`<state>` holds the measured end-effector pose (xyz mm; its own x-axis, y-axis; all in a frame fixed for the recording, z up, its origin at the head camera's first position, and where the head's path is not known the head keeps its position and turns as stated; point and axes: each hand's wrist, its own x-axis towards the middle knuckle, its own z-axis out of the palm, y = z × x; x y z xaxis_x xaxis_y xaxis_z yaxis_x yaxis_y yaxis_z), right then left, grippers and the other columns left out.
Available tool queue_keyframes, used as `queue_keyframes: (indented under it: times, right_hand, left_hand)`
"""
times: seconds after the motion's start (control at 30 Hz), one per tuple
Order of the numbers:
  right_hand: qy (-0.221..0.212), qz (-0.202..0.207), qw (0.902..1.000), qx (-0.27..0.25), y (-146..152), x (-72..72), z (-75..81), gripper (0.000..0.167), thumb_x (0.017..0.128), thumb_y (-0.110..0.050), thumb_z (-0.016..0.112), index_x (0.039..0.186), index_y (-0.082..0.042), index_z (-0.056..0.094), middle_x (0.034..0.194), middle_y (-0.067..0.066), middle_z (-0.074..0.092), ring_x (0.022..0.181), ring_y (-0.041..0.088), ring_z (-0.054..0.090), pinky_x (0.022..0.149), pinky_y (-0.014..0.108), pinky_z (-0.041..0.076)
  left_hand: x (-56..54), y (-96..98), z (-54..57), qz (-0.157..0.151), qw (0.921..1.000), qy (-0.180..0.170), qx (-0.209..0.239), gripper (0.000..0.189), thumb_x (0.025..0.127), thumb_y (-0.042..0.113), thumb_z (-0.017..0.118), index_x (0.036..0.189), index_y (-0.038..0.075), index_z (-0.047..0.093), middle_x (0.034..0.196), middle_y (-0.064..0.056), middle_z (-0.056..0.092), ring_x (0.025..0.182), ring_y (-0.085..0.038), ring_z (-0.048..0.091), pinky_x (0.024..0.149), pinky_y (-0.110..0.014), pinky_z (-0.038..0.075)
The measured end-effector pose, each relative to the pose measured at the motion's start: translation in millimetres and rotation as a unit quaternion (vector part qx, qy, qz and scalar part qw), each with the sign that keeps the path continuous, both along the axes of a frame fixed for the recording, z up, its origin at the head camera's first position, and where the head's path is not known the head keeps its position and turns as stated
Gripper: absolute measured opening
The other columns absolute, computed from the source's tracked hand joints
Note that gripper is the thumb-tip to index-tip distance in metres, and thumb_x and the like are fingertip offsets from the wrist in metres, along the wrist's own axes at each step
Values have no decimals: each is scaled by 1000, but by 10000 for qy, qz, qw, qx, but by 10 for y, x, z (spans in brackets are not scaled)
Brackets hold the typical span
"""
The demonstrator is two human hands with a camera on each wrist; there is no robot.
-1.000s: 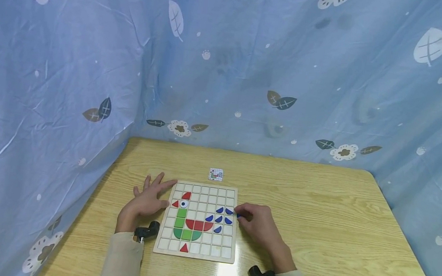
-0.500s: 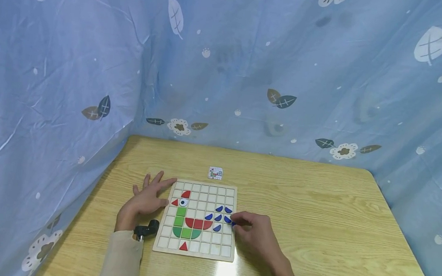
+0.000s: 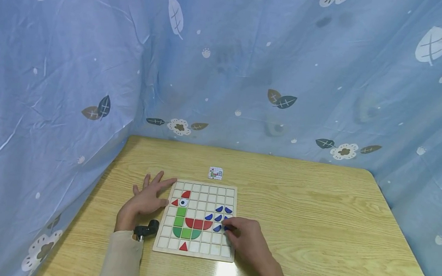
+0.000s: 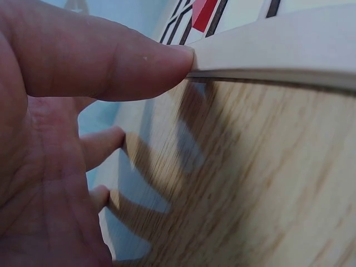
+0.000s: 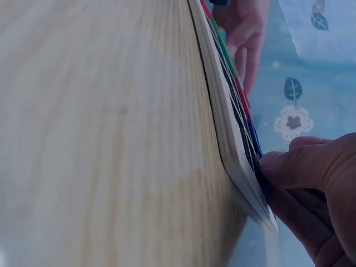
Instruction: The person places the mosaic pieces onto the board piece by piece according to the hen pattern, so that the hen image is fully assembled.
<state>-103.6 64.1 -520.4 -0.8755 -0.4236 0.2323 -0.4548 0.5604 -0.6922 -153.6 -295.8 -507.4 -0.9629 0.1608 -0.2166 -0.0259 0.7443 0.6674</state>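
A square wooden grid board (image 3: 195, 255) lies on the table. Coloured flat pieces on it form a bird: a round eye piece (image 3: 183, 202), green squares (image 3: 180, 211), a red body row (image 3: 198, 224) and several blue half-circles (image 3: 218, 218) at the right. My left hand (image 3: 145, 200) is spread at the board's left side; in the left wrist view its thumb (image 4: 139, 64) presses the board's edge. At the right side, my right hand (image 3: 249, 239) pinches a blue half-circle piece (image 3: 226, 228) over a right-hand cell, partly hidden by the fingers.
Behind the board lies a small picture card (image 3: 215, 173) with a similar bird pattern. The wooden table (image 3: 316, 216) extends to the right. A blue patterned curtain (image 3: 227, 68) hangs along the back and sides.
My right hand has moved from beside the board's right edge toward the viewer and leftward, over the board, with the blue half-circle piece. The left hand stays in place.
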Motion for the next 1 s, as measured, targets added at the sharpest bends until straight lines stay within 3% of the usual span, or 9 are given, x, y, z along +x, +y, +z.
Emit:
queue_keyframes:
  times: [0.13, 0.37, 0.77, 1.0]
  right_hand:
    - [48, 21, 10000, 11, -3, 10, 8, 24, 88, 6, 85, 107, -8, 85, 105, 3, 85, 95, 13, 80, 84, 29, 66]
    - [103, 29, 9999, 59, 6, 16, 35, 27, 88, 7, 83, 110, -9, 85, 108, 2, 85, 103, 13, 79, 90, 32, 66]
    - [60, 6, 9998, 178, -14, 25, 43, 26, 90, 6, 83, 111, -9, 85, 109, 3, 85, 103, 14, 80, 90, 32, 66]
    - [181, -206, 9993, -255, 86, 9, 109, 25, 88, 6, 84, 110, -6, 85, 107, 4, 85, 98, 13, 81, 91, 37, 67]
  left_hand:
    - [-5, 6, 9, 12, 10000, 15, -29, 76, 97, 11, 71, 168, 21, 46, 183, -28, 3, 163, -61, -18, 113, -91, -20]
    - [-7, 21, 19, 112, 9999, -18, 34, 76, 97, 10, 70, 168, 22, 47, 183, -26, 4, 164, -60, -19, 115, -87, -22]
    - [-9, 23, 11, 124, 9999, -23, -57, 76, 97, 10, 70, 168, 23, 47, 183, -26, 4, 164, -60, -18, 115, -88, -21]
    - [-1, 50, 65, 268, 9994, -40, -232, 65, 105, 18, 64, 168, 21, 47, 182, -27, 9, 165, -60, -11, 118, -88, -16]
